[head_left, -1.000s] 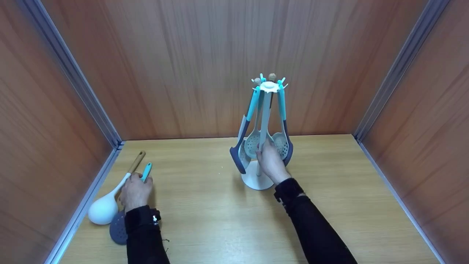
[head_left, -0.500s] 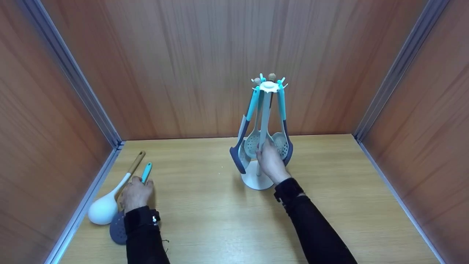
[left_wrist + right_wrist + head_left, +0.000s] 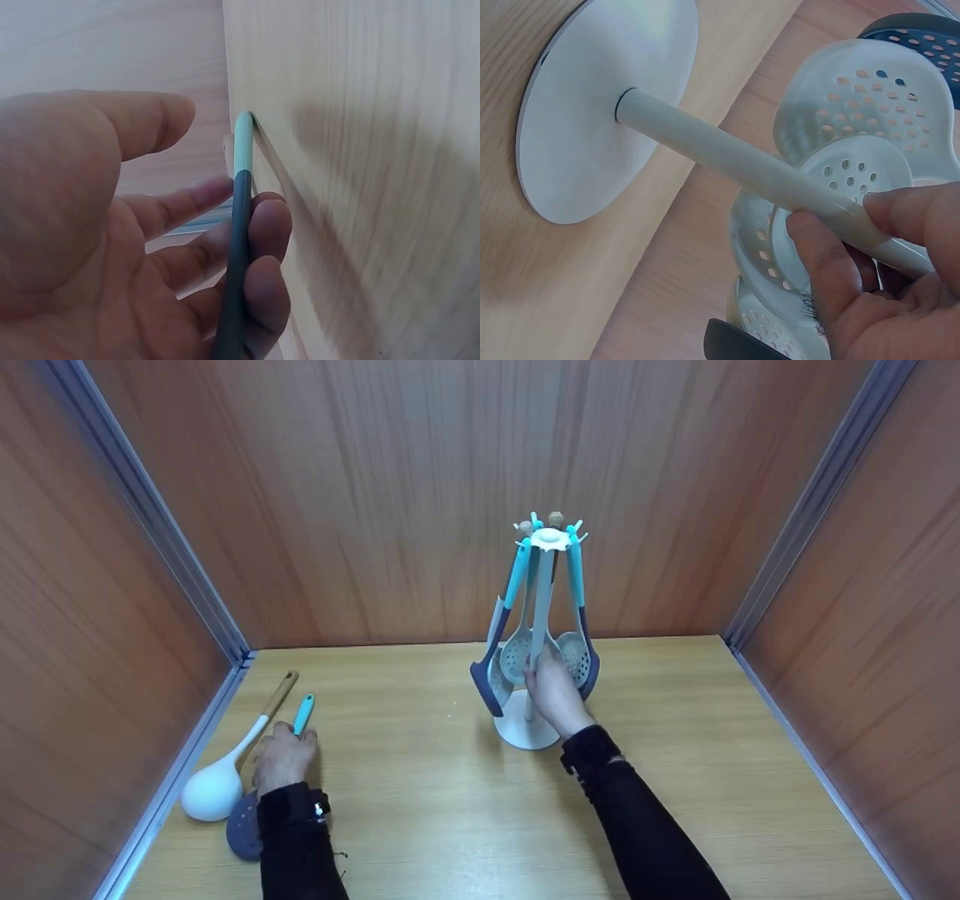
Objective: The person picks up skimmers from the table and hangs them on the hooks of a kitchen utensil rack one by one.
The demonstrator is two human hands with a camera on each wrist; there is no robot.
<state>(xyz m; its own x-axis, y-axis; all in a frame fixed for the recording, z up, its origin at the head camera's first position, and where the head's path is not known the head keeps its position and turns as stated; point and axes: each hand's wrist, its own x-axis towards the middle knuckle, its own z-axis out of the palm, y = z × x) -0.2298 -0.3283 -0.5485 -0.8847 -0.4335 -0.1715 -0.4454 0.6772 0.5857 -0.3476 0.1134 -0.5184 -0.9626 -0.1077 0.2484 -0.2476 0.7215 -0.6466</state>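
My left hand (image 3: 285, 757) is at the left of the table, over a dark blue skimmer (image 3: 244, 829) with a turquoise handle end. In the left wrist view, the fingers (image 3: 268, 229) curl round the skimmer's dark shaft (image 3: 238, 247), while the thumb stays apart from it. A white ladle (image 3: 214, 787) with a wooden handle lies just left of the skimmer. My right hand (image 3: 555, 686) holds the white pole (image 3: 727, 157) of an upright utensil stand (image 3: 525, 727), pinching it between thumb and fingers. Pale slotted utensils (image 3: 870, 90) hang behind the pole.
Several more utensils hang around the stand, among them a dark blue one (image 3: 487, 690) with a turquoise handle. Wooden panels with metal edge strips close in the table (image 3: 420, 810) at the back and both sides.
My left hand has slid slightly toward me along the skimmer, baring more of its turquoise end, which has shifted a little right. The right hand stays on the pole.
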